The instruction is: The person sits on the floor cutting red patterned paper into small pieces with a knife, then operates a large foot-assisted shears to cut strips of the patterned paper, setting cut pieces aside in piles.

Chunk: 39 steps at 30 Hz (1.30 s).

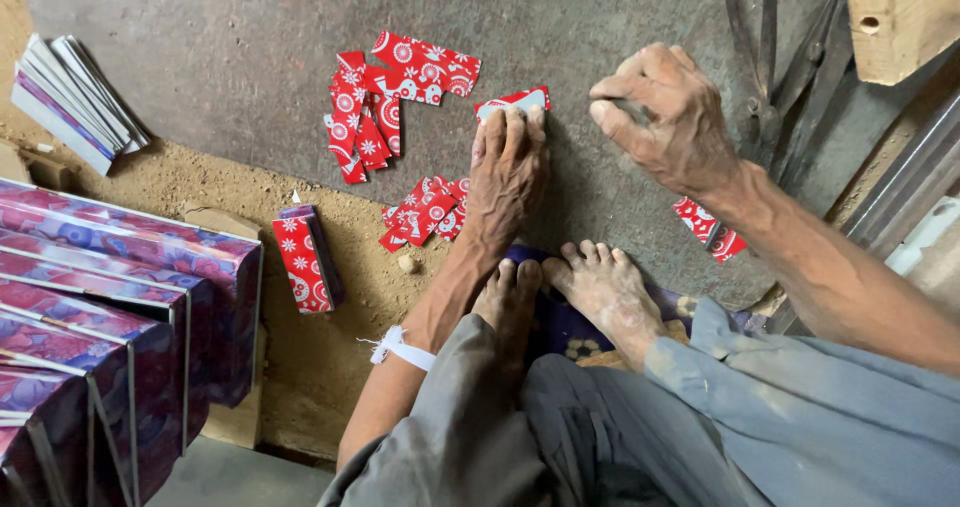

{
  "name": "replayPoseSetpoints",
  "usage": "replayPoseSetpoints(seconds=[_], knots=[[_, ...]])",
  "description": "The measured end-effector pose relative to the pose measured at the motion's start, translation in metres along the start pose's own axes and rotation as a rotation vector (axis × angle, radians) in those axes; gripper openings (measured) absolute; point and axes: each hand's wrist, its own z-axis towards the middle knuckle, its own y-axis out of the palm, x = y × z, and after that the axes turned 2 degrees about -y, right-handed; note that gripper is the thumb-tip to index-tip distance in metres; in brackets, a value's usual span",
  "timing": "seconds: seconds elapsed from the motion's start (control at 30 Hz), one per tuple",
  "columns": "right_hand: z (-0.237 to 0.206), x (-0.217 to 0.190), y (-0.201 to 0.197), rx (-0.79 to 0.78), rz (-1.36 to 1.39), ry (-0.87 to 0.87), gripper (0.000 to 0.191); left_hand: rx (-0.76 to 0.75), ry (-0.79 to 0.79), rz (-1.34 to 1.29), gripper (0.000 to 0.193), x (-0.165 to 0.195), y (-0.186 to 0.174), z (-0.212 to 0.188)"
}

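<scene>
Near the middle of the frame the left hand (508,167) presses flat on a red patterned strip (515,100) lying on the grey slab (250,57); the strip looks thin, light and bendable, best pinched at its free edge; the right hand (668,117) is curled, seemingly gripping something small I cannot identify.

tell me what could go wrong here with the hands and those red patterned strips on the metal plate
The left hand pins a red patterned piece flat while the right hand works close beside it, so fingers could get struck. Bare feet sit right at the metal plate, near the loose cut strips.
</scene>
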Motion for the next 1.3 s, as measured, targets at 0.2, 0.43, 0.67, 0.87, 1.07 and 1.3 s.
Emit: replayPoseSetpoints(seconds=[0.2,0.43,0.67,0.87,1.07,1.3], knots=[[0.005,0.031,0.016,-0.329,0.088,0.171,0.023,-0.055,-0.013,0.009,0.056,0.001,-0.002,0.001],[0.056,0.041,0.053,-0.327,0.484,0.268,0.023,-0.046,-0.03,-0.074,0.058,0.002,-0.002,0.0],[0.075,0.031,0.066,-0.447,0.472,0.237,0.022,-0.079,-0.032,-0.069,0.057,0.002,0.001,-0.003],[0.07,0.037,0.067,-0.386,0.333,0.019,0.016,-0.171,-0.035,-0.049,0.058,0.002,0.003,-0.003],[0.048,0.044,0.048,-0.338,0.372,0.15,0.018,-0.114,-0.018,-0.038,0.06,0.0,0.007,-0.004],[0.025,0.04,0.05,-0.236,0.288,0.131,0.018,-0.118,-0.038,-0.019,0.059,0.003,0.01,-0.004]])
